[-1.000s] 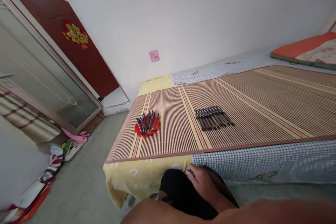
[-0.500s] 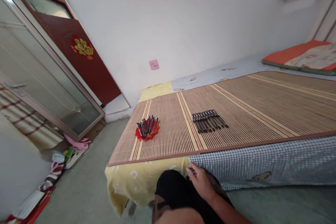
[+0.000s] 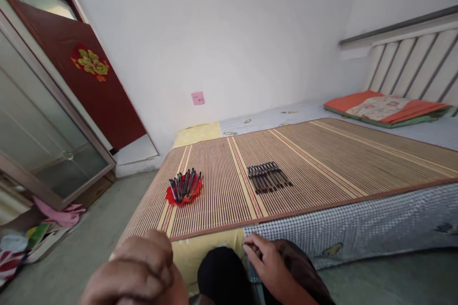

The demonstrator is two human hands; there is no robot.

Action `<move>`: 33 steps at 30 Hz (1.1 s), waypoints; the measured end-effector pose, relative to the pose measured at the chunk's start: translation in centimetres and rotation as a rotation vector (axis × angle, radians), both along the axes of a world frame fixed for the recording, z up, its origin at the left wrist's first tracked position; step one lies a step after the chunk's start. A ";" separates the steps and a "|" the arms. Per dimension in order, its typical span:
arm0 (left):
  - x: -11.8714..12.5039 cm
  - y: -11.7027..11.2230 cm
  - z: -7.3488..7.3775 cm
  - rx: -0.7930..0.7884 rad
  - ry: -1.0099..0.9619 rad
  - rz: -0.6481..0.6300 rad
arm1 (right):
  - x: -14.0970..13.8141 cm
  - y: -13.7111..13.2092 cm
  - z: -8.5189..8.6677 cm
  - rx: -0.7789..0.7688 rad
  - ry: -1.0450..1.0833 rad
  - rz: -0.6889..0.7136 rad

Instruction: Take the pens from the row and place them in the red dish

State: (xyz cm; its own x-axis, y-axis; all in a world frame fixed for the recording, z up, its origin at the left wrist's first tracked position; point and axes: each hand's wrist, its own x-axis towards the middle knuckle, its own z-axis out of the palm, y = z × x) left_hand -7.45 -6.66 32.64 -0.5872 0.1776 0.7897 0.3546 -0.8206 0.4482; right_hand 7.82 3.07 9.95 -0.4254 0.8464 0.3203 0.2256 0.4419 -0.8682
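Note:
My left hand (image 3: 139, 271) is very close to the camera at the bottom left, its fingers curled into a loose fist with nothing visible in it. My right hand (image 3: 265, 259) rests with fingers stretched on dark brown cloth (image 3: 304, 271) over my leg, against the bed's checked side (image 3: 358, 226). A black cloth (image 3: 222, 274) lies beside it. On the striped bamboo mat (image 3: 322, 162) sit a red dish (image 3: 170, 198) with several pens (image 3: 184, 184) and a neat row of dark pens (image 3: 268, 176). Both are beyond my hands.
An orange and patterned pillow (image 3: 382, 107) lies by the slatted headboard (image 3: 411, 57) at the right. A dark red door (image 3: 93, 86) and a glass panel (image 3: 36, 138) stand at the left. Clothes and papers (image 3: 46, 224) litter the floor. A pink note (image 3: 198, 98) sticks to the wall.
The view has swung right and the headboard now shows. My left hand has come into view at the bottom left. My right hand stays on my leg.

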 end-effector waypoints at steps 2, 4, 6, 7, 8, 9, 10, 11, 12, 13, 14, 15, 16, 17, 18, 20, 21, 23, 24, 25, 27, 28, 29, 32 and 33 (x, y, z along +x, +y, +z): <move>1.2 1.5 0.0 -0.093 -0.112 -0.100 | 0.8 1.7 1.8 0.074 -0.027 -0.060; 1.8 3.6 -0.8 -0.187 -0.296 -0.275 | 1.7 4.1 2.9 0.132 -0.065 -0.145; 1.9 6.0 -2.2 -0.288 -0.491 -0.471 | 2.4 7.0 3.2 0.175 -0.106 -0.228; 1.8 7.3 -3.1 -0.329 -0.572 -0.550 | 2.7 8.5 3.2 0.190 -0.142 -0.265; 1.8 8.6 -4.1 -0.349 -0.636 -0.602 | 2.8 9.8 3.1 0.191 -0.193 -0.297; 1.8 9.9 -5.0 -0.357 -0.684 -0.618 | 2.8 11.1 3.0 0.181 -0.250 -0.323; 1.8 11.1 -5.9 -0.373 -0.716 -0.619 | 2.7 12.3 2.8 0.164 -0.310 -0.345; 1.9 12.2 -6.8 -0.387 -0.743 -0.617 | 2.5 13.3 2.7 0.144 -0.369 -0.364; 2.1 13.3 -7.6 -0.405 -0.769 -0.623 | 2.2 14.1 2.5 0.125 -0.424 -0.381; 2.3 14.3 -8.4 -0.425 -0.798 -0.635 | 1.9 14.8 2.3 0.111 -0.474 -0.396; 2.4 15.3 -9.2 -0.443 -0.829 -0.648 | 1.5 15.4 2.2 0.101 -0.519 -0.410; 2.5 16.3 -10.0 -0.462 -0.859 -0.660 | 1.1 15.9 2.0 0.091 -0.562 -0.425; 2.6 17.2 -10.9 -0.484 -0.886 -0.664 | 0.7 16.3 1.9 0.083 -0.602 -0.437; 2.7 18.0 -11.7 -0.513 -0.908 -0.663 | 0.4 16.6 1.8 0.075 -0.640 -0.446; 2.7 18.8 -12.6 -0.549 -0.924 -0.659 | 0.0 16.8 1.6 0.068 -0.674 -0.454; 2.7 20.1 -14.4 -0.629 -0.941 -0.641 | -0.5 17.1 1.4 0.054 -0.732 -0.462; 2.7 20.6 -15.3 -0.664 -0.945 -0.626 | -0.6 17.2 1.4 0.045 -0.754 -0.463; 2.6 21.3 -16.9 -0.722 -0.942 -0.590 | -0.7 17.3 1.3 0.024 -0.784 -0.454; 2.6 21.5 -17.5 -0.744 -0.936 -0.575 | -0.7 17.3 1.2 0.016 -0.792 -0.446; 2.5 21.7 -18.1 -0.764 -0.929 -0.561 | -0.6 17.3 1.2 0.011 -0.796 -0.440; 2.4 22.0 -19.0 -0.801 -0.914 -0.545 | -0.5 17.3 1.2 0.010 -0.796 -0.438; 2.3 22.1 -19.3 -0.816 -0.904 -0.541 | -0.4 17.3 1.2 0.006 -0.798 -0.444; 2.2 22.2 -19.5 -0.828 -0.893 -0.537 | -0.4 17.3 1.1 -0.002 -0.803 -0.451; 1.8 22.5 -20.0 -0.849 -0.843 -0.532 | -0.5 17.3 1.1 -0.039 -0.836 -0.458; 1.7 22.5 -20.1 -0.860 -0.816 -0.528 | -0.6 17.2 1.1 -0.051 -0.844 -0.454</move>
State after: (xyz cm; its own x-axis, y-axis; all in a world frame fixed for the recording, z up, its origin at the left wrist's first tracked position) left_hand -5.76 15.86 12.50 -0.5458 0.8018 -0.2435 -0.5451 -0.1190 0.8299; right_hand 7.18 20.32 11.05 -0.1271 0.9917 0.0167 0.9259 0.1247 -0.3566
